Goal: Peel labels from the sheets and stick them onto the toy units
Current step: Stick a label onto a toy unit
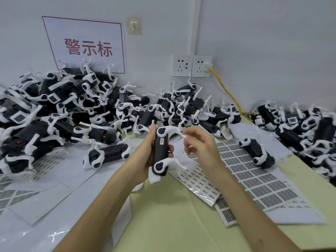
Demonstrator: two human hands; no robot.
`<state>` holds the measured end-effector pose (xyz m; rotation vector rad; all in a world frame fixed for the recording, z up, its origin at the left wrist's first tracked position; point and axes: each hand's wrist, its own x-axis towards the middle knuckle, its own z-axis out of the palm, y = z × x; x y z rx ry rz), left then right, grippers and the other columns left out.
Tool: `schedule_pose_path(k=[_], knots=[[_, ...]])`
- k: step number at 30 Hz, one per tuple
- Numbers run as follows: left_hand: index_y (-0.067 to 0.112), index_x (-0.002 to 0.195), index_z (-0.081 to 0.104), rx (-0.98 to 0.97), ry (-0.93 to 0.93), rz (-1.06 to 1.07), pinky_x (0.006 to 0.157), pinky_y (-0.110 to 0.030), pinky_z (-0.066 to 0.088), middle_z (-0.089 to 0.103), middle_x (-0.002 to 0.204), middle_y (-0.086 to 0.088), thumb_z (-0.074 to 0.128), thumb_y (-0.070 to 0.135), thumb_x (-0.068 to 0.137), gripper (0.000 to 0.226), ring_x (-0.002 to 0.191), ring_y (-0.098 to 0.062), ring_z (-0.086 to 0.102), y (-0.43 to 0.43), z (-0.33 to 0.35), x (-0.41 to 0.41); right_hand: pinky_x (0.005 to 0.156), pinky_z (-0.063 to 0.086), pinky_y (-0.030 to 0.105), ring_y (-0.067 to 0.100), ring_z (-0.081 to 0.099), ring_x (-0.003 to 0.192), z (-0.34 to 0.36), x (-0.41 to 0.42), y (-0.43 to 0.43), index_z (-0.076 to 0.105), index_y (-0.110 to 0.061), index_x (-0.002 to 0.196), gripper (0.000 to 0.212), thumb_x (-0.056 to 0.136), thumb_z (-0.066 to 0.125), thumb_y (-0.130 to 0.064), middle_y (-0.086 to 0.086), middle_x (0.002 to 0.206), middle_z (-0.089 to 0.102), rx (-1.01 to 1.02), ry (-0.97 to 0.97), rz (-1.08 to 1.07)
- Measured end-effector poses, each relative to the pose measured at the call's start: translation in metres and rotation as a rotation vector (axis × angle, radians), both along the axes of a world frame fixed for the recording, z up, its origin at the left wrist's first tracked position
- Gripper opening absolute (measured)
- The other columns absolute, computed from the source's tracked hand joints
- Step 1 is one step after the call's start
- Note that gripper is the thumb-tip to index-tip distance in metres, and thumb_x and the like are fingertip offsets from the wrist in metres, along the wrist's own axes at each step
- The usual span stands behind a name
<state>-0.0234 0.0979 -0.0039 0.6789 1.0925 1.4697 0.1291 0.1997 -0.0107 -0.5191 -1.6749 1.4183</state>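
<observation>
My left hand (145, 153) grips a black toy unit with white legs (160, 151), held upright over the table's middle. A small label (161, 141) sits on the unit's black body near its top. My right hand (200, 144) hovers just right of the unit, its fingers loosely curled, and pinches something small and white at the fingertips, beside one of the unit's white legs; what it is I cannot tell. Label sheets (254, 179) with rows of grey labels lie under and to the right of my right hand.
A large pile of black-and-white toy units (63, 110) fills the back left, a smaller pile (309, 130) the right. One unit (258, 153) lies alone on the sheets. More sheets (27, 188) lie at the left. Wall sockets with a yellow cable (225, 90) are behind.
</observation>
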Motion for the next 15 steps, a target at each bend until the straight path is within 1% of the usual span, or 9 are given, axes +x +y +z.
schedule_pose_path(k=[2,3,5,7,9,11,13,14,15], knots=[[0.021,0.092,0.075,0.001,-0.020,-0.041,0.053,-0.028,0.053,0.068,0.082,-0.007,0.053,0.078,0.088,0.061,0.058,-0.020,0.062,0.000,0.000,-0.005,0.072,0.049,0.030,0.014,0.061,0.082,0.003,0.005,0.001,0.076,-0.035,0.099,0.025,0.082,0.068,-0.019,-0.004,0.084,0.067,0.094,-0.046,-0.002],[0.024,0.093,0.078,0.011,-0.025,-0.060,0.050,-0.026,0.051,0.068,0.081,-0.007,0.053,0.078,0.088,0.060,0.055,-0.019,0.061,0.001,0.000,-0.009,0.072,0.048,0.030,0.013,0.059,0.084,0.004,0.006,0.000,0.076,-0.041,0.100,0.030,0.081,0.069,-0.019,-0.007,0.085,0.066,0.142,-0.064,0.016],[0.026,0.101,0.080,0.028,-0.010,-0.096,0.046,-0.023,0.049,0.067,0.079,-0.007,0.053,0.078,0.086,0.061,0.051,-0.018,0.059,0.001,0.004,-0.017,0.069,0.046,0.031,0.012,0.054,0.081,0.005,0.005,-0.005,0.076,-0.044,0.101,0.032,0.082,0.072,-0.019,-0.011,0.084,0.062,0.207,-0.058,0.036],[0.022,0.110,0.076,0.003,0.019,-0.142,0.042,-0.024,0.049,0.066,0.077,-0.011,0.052,0.077,0.083,0.066,0.046,-0.020,0.058,0.001,0.008,-0.023,0.068,0.042,0.029,0.011,0.048,0.080,0.006,0.003,-0.008,0.075,-0.040,0.102,0.029,0.082,0.077,-0.019,-0.008,0.086,0.055,0.228,-0.034,0.014],[0.018,0.116,0.070,-0.044,0.071,-0.200,0.038,-0.025,0.049,0.066,0.075,-0.014,0.050,0.077,0.083,0.070,0.043,-0.021,0.058,0.000,0.009,-0.019,0.073,0.045,0.031,0.011,0.050,0.086,0.006,0.004,-0.009,0.074,-0.033,0.112,0.033,0.083,0.079,-0.019,-0.005,0.097,0.055,0.236,-0.048,0.021],[0.016,0.131,0.065,-0.052,0.125,-0.237,0.036,-0.026,0.049,0.066,0.076,-0.015,0.044,0.071,0.091,0.071,0.046,-0.022,0.062,0.001,0.010,-0.005,0.088,0.053,0.036,0.015,0.058,0.107,0.008,0.009,-0.006,0.069,-0.025,0.130,0.045,0.087,0.076,-0.013,-0.001,0.120,0.059,0.259,-0.126,0.116],[0.010,0.143,0.055,-0.034,0.097,-0.223,0.036,-0.027,0.051,0.070,0.084,-0.019,0.039,0.060,0.099,0.068,0.050,-0.027,0.068,0.001,0.011,0.006,0.101,0.053,0.035,0.018,0.060,0.123,0.009,0.013,-0.004,0.063,-0.018,0.139,0.049,0.092,0.071,-0.004,0.001,0.134,0.062,0.230,-0.191,0.259],[0.008,0.141,0.056,-0.050,0.065,-0.229,0.037,-0.029,0.053,0.070,0.088,-0.023,0.040,0.057,0.100,0.066,0.050,-0.029,0.069,0.000,0.013,0.011,0.105,0.052,0.036,0.018,0.061,0.124,0.010,0.015,-0.003,0.062,-0.016,0.140,0.048,0.094,0.069,-0.003,0.001,0.134,0.065,0.202,-0.205,0.304],[0.009,0.135,0.061,-0.079,0.046,-0.252,0.038,-0.030,0.054,0.071,0.089,-0.027,0.042,0.057,0.098,0.064,0.049,-0.030,0.069,-0.002,0.014,0.012,0.105,0.052,0.038,0.020,0.063,0.124,0.011,0.017,-0.002,0.063,-0.016,0.139,0.046,0.095,0.068,-0.004,0.001,0.131,0.068,0.185,-0.214,0.317]])
